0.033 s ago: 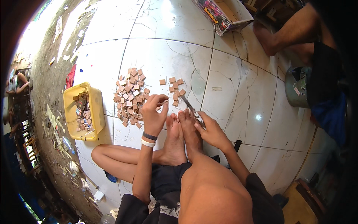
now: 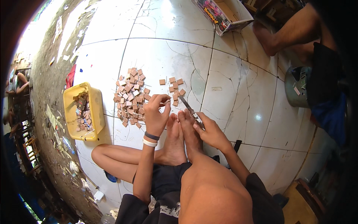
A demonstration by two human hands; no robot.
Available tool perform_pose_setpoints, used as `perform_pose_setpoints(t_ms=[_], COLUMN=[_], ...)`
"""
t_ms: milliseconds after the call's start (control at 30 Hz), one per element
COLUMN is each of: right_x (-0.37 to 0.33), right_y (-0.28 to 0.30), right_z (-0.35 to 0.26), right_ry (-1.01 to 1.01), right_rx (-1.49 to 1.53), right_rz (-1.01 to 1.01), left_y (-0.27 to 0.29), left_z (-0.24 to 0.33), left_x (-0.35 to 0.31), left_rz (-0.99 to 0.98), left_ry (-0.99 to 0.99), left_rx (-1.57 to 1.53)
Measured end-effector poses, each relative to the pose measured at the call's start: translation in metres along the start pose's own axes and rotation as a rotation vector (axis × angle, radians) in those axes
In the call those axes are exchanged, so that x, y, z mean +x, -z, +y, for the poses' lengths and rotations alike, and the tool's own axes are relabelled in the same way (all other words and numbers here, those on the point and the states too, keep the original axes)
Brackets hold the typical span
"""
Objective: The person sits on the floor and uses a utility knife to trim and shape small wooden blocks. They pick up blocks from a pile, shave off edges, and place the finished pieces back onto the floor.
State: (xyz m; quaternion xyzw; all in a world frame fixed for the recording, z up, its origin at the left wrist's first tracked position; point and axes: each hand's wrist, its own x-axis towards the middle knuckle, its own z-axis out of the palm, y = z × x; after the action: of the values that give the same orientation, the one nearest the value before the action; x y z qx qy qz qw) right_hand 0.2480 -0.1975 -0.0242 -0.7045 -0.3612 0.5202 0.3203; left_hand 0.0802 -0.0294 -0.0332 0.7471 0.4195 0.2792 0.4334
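Note:
My left hand [image 2: 156, 112] is pinched around a small pale piece, too little to name, just right of a heap of small brown square blocks [image 2: 130, 89] with thin pale strands sticking out. In my right hand [image 2: 210, 130] is a long, narrow, dark blade-like tool [image 2: 185, 103] with a silvery part near the grip; its kind is not clear. The tool's tip points up-left, beside a smaller group of brown squares [image 2: 172, 89]. My bare feet [image 2: 182, 130] rest on the floor just below that group.
A yellow plastic tub [image 2: 97, 112] of brown pieces and scraps stands at left, near a littered dirt strip [image 2: 56, 104]. Cracked white tiles [image 2: 238, 89] form the floor. An open printed box [image 2: 223, 18] lies at the top; another person's leg [image 2: 294, 30] and a green bucket [image 2: 294, 89] are at right.
My left hand has shifted slightly right. The tool in my right hand has tilted a little to the left, its tip moving slightly left.

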Motion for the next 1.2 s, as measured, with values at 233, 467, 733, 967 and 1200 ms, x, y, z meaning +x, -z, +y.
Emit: perform_pose_setpoints(t_ms=[233,467,733,967,1200], right_x=[-0.005,-0.006,-0.005,-0.006,-0.004], right_y=[-0.002,-0.002,-0.009,-0.01,-0.011], right_z=[-0.011,-0.01,-0.011,-0.014,-0.015], right_ry=[-0.028,-0.018,-0.004,-0.02,-0.015], right_rx=[0.036,-0.03,-0.003,0.012,0.003], right_rz=[-0.012,-0.011,0.015,0.022,0.031], left_y=[-0.013,-0.012,-0.012,-0.013,-0.01], left_z=[0.018,0.018,0.021,0.021,0.017], left_x=[0.001,0.005,0.006,0.007,0.009], left_rz=[-0.037,-0.039,-0.018,-0.018,-0.023], left_ry=[-0.008,-0.052,-0.075,-0.079,-0.095], left_rx=[0.033,0.074,0.078,0.097,0.09])
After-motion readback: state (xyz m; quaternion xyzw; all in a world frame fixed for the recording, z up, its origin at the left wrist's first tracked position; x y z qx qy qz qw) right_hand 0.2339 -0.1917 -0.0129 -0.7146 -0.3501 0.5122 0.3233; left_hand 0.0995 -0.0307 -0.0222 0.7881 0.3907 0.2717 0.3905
